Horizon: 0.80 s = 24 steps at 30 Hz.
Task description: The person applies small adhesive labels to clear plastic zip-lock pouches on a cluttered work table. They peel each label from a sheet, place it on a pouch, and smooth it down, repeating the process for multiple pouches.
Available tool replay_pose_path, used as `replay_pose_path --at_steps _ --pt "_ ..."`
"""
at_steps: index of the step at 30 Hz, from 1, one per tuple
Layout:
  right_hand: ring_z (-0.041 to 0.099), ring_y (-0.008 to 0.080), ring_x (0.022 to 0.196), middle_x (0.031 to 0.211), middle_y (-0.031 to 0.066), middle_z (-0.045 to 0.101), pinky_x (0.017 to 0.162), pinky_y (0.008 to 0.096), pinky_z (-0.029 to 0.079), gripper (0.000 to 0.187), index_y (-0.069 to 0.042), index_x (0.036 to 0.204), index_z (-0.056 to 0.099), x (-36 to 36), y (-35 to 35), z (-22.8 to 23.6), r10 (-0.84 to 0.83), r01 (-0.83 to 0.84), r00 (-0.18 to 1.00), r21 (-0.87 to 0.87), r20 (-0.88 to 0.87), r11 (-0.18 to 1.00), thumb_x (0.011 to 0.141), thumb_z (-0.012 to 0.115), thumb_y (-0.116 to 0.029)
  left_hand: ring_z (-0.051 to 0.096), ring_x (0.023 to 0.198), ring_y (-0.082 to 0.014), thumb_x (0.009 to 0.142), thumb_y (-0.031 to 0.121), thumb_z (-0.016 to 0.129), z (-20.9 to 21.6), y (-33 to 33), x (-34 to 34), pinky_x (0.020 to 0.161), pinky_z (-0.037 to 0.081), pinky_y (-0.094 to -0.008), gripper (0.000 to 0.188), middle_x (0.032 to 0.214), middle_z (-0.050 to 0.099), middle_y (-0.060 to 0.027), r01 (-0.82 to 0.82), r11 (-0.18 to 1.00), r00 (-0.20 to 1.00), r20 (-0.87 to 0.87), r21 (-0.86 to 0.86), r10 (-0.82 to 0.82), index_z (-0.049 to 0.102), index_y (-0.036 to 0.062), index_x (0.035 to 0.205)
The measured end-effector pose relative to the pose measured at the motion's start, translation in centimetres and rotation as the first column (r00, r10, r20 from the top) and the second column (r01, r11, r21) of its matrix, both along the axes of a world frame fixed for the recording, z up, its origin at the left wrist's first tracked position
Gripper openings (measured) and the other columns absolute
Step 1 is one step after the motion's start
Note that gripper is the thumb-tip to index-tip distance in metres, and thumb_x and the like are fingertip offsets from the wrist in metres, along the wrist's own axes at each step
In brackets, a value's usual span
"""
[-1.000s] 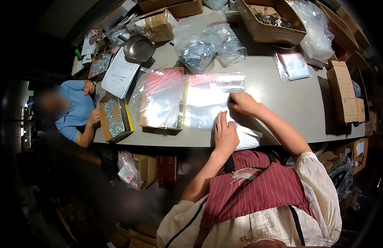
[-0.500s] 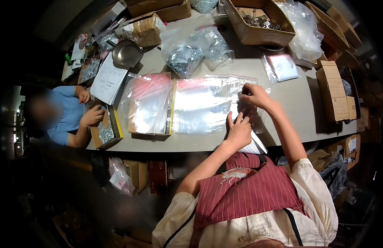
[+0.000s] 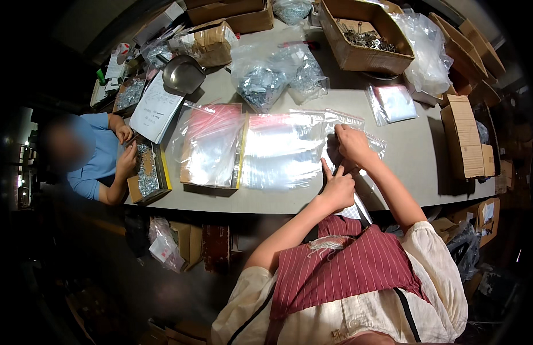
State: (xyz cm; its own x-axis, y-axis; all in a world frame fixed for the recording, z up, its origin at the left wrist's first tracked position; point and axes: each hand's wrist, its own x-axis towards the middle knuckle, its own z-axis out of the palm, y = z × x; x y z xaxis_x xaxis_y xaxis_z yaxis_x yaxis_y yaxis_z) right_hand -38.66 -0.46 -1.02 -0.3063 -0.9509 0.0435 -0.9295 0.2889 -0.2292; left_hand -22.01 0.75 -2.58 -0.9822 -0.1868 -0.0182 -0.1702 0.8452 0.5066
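A row of overlapping clear zip bags (image 3: pixel 281 150) lies flat on the table in front of me, pink-tinted along the upper edge. At its right end my right hand (image 3: pixel 355 145) is closed, fingertips pinched on a clear bag just below the zip strip. My left hand (image 3: pixel 337 190) rests just nearer to me, its index finger and thumb stretched out and apart over the lower part of the bags. A white patterned piece with a dark edge (image 3: pixel 358 211) sticks out at the table's front edge, partly hidden under my left hand.
Left of the row stands a shallow box of more zip bags (image 3: pixel 212 146). Beyond lie bags of metal parts (image 3: pixel 263 83), a metal scoop (image 3: pixel 183 75) and a carton of metal pieces (image 3: pixel 367 49). A co-worker in blue (image 3: pixel 97 152) handles a parts box (image 3: pixel 148 175) at the left.
My right hand has shifted slightly nearer, and the bag edges under it now spread further right. My left hand's fingers have drawn in, leaving the index stretched. The view has tilted slightly.
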Motion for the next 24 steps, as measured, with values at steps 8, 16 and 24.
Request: replay_pose_path --at_steps 8,16,24 --pt "0.064 0.0383 0.085 0.090 0.0202 0.066 0.074 0.0456 0.051 0.025 0.001 0.100 0.058 -1.4 -4.3 0.6 0.295 -0.230 0.878 -0.210 0.376 0.950 0.079 0.067 -0.007 0.061 0.108 -0.0420 0.078 0.016 0.057 1.4 0.4 -0.6 0.103 0.018 -0.0780 0.026 0.090 0.071 -0.0186 -0.015 1.000 1.000 -0.002 0.023 0.015 0.075 -0.0021 0.083" --pt "0.061 0.0371 0.095 0.100 0.0196 0.057 0.083 0.0445 0.051 0.028 0.000 0.104 0.054 2.2 -6.5 -1.6 0.359 -0.356 0.933 -0.235 -0.032 0.904 0.078 0.063 -0.005 0.064 0.101 -0.0457 0.077 0.015 0.055 1.2 0.2 -0.9 0.110 0.011 -0.0740 0.028 0.090 0.071 -0.0234 -0.023 0.981 0.988 0.154 0.194 -0.008 0.074 -0.0029 0.086" --pt "0.056 0.0397 0.102 0.112 0.0180 0.059 0.088 0.0485 0.045 0.038 -0.006 0.112 0.061 -4.9 2.7 0.0 -0.140 0.193 0.977 -0.382 0.163 0.904 0.079 0.078 -0.017 0.029 0.146 -0.0382 0.084 0.017 0.060 -0.3 0.9 -1.0 0.103 0.002 -0.0864 0.023 0.134 0.058 -0.0096 -0.051 0.999 0.996 -0.071 -0.016 0.050 0.074 -0.0001 0.088"
